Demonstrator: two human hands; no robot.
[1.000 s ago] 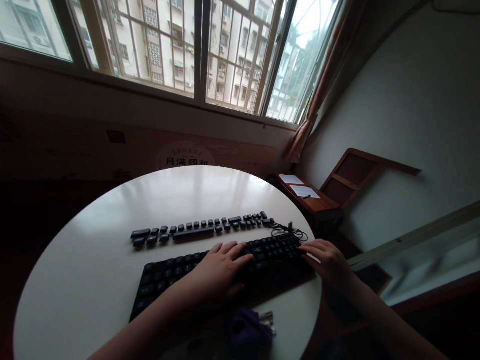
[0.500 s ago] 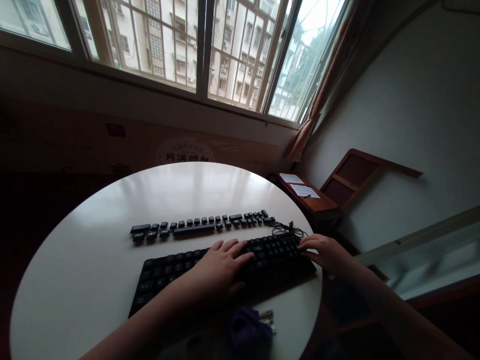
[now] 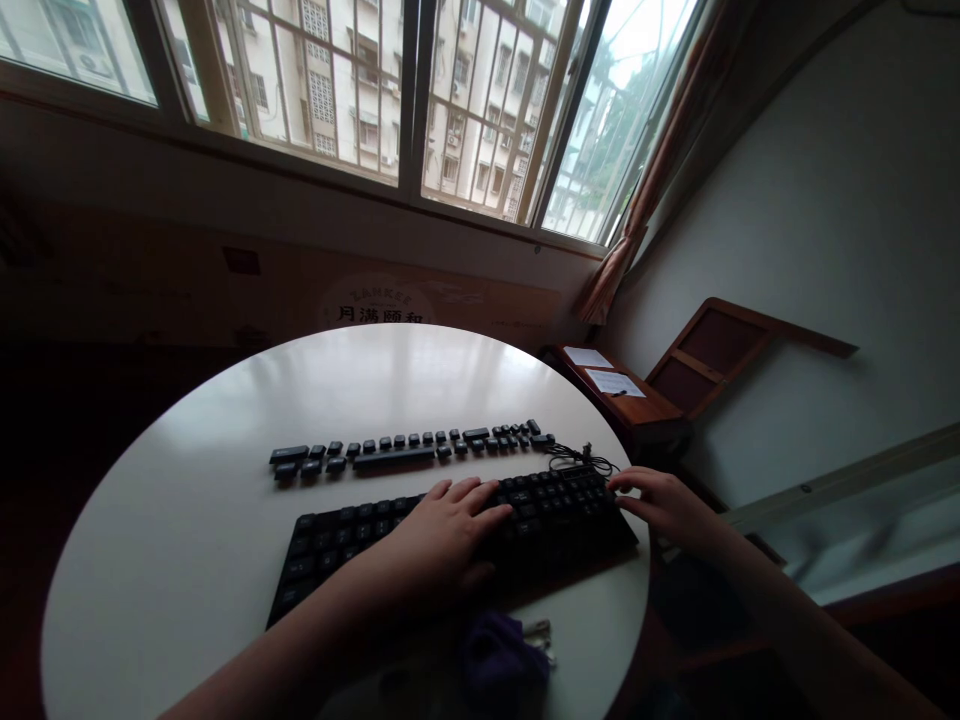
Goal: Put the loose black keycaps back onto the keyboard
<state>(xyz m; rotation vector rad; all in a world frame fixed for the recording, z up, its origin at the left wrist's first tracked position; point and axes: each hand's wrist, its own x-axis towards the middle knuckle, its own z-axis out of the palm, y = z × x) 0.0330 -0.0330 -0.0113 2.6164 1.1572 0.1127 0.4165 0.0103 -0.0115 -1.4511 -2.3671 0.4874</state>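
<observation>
A black keyboard point(image 3: 352, 545) lies on a round white table point(image 3: 187, 500). My left hand point(image 3: 442, 540) rests flat on the middle of the keyboard, fingers stretched over the keys. My right hand point(image 3: 664, 505) touches the keyboard's right end, fingers extended toward its edge. Beyond the keyboard, a row of several loose black keycaps point(image 3: 409, 450) is laid out on the table. A coiled black cable point(image 3: 581, 460) sits at the keyboard's far right corner.
A purple object with a metal piece point(image 3: 499, 660) lies at the table's near edge. A wooden side table with papers point(image 3: 611, 385) stands to the right, by the wall. A barred window point(image 3: 420, 100) and a curtain point(image 3: 637, 200) are behind the table.
My right hand has drawn slightly up along the keyboard's right end. The view has shifted a little; my left hand stays where it was.
</observation>
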